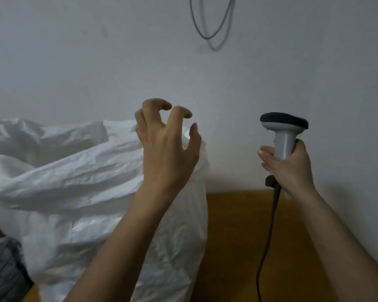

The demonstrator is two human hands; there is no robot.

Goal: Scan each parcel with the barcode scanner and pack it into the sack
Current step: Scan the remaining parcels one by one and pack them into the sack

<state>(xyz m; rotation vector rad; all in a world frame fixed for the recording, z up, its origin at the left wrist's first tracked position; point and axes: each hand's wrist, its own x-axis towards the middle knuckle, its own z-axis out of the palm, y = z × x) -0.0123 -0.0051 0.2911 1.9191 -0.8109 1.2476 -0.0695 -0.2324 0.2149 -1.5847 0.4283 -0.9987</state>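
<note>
My right hand (pixel 292 171) grips the grey handle of the barcode scanner (pixel 284 127) and holds it upright above the table, its dark head facing the wall. My left hand (pixel 166 144) is raised over the right edge of the white woven sack (pixel 74 171), fingers spread and hooked, with nothing in it. The sack is large and crumpled, filling the left half of the view, and its opening faces up. No parcel shows outside the sack, and its inside is hidden.
The scanner's dark cable (pixel 268 236) hangs down over the brown wooden table (pixel 238 236). A dark grey bundle (pixel 2 269) sits at the lower left beside the sack. A pale wall stands close behind, with a looped grey cable (pixel 212 29) hanging on it.
</note>
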